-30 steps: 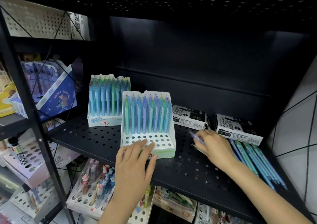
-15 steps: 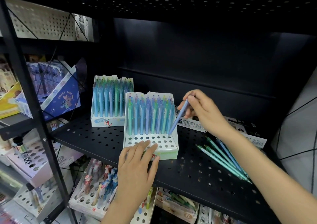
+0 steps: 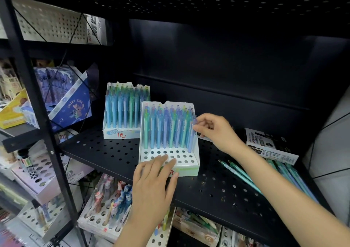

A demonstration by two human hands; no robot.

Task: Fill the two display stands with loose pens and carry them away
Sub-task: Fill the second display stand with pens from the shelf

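Right hand (image 3: 216, 131) pinched a lilac plastic pen (image 3: 191, 139) into the near white cardboard stand (image 3: 189, 168); left hand (image 3: 154, 180), fingers spread, steadied it. Miss the hole and neighbours could topple.

Head camera looks forward and down, close onto a black shelf (image 3: 117, 157).

To my right a black-and-white cardboard marker box (image 3: 270, 146) lies flat on the black perforated metal shelf (image 3: 106, 152); far left, a tilted blue cartoon-printed box (image 3: 73, 104).
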